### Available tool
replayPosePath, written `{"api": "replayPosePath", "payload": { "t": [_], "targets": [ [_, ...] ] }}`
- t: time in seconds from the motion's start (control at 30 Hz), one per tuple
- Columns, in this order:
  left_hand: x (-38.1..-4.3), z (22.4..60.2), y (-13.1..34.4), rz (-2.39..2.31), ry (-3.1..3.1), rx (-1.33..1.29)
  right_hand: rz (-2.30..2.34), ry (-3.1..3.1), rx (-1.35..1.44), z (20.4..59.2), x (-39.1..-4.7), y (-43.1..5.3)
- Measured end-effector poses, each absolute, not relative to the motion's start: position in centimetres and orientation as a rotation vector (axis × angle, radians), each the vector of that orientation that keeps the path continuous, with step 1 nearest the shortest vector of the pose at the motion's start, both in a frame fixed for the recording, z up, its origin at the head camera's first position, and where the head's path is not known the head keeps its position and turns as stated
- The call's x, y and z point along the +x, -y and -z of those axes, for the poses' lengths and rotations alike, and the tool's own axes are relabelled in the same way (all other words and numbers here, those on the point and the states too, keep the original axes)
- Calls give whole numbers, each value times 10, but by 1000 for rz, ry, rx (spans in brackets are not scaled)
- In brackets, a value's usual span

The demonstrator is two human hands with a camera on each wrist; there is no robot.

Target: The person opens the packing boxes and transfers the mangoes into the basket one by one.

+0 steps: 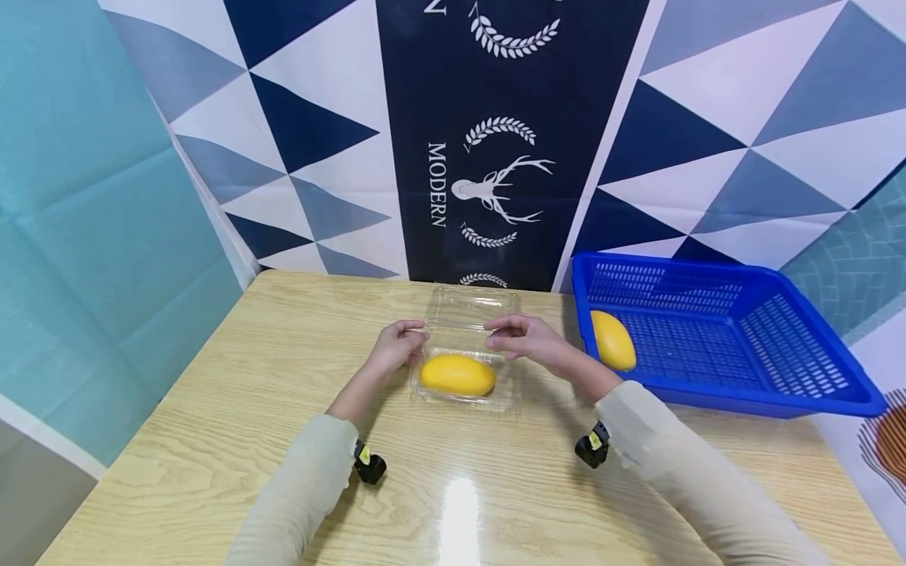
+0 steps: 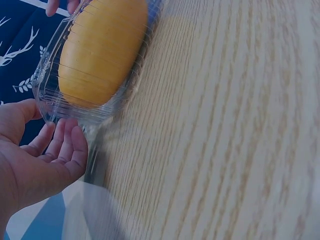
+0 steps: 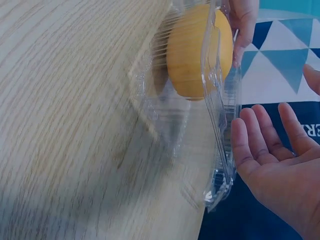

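A clear plastic clamshell container (image 1: pixel 510 393) lies on the table with its lid (image 1: pixel 470 305) open toward the wall. Inside its base rests a yellow mango (image 1: pixel 458 375), also seen through the plastic in the left wrist view. My left hand (image 1: pixel 399 346) is at the container's left side; in the left wrist view its thumb and curled fingers (image 2: pixel 65 142) pinch the corner of the rim. On the other side is my right hand (image 1: pixel 527 339), its fingers (image 3: pixel 260 135) loosely spread beside the clear edge and holding nothing.
A blue plastic basket (image 1: pixel 708 338) stands at the right, with another yellow mango (image 1: pixel 613 340) at its left end. Patterned cloth (image 1: pixel 495 118) hangs behind the wooden table (image 1: pixel 269 362). Small black cameras sit at both wrists.
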State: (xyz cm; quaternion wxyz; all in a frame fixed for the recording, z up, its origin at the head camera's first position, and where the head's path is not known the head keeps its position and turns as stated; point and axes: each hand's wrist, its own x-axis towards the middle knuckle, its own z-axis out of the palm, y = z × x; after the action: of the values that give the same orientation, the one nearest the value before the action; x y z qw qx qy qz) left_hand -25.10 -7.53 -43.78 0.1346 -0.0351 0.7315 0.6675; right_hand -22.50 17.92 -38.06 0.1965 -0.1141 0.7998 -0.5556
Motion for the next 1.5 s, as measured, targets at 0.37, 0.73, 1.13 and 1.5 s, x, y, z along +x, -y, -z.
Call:
{"api": "replayPosePath", "payload": {
  "t": [0.37,0.73,1.13,1.5],
  "targets": [
    [-250,441,77,-1948,-2136,-106,1492,-2274,-382,386,-225,-167],
    [-248,434,77,-1946,-2092,-71,1508,-2269,-398,390,-226,-159],
    [-250,441,77,-1972,-2101,-65,1469,-2350,-424,398,-226,-151],
    [-250,440,76,-1971,-2111,-76,1313,-2446,-440,399,-225,-145]
  ]
}}
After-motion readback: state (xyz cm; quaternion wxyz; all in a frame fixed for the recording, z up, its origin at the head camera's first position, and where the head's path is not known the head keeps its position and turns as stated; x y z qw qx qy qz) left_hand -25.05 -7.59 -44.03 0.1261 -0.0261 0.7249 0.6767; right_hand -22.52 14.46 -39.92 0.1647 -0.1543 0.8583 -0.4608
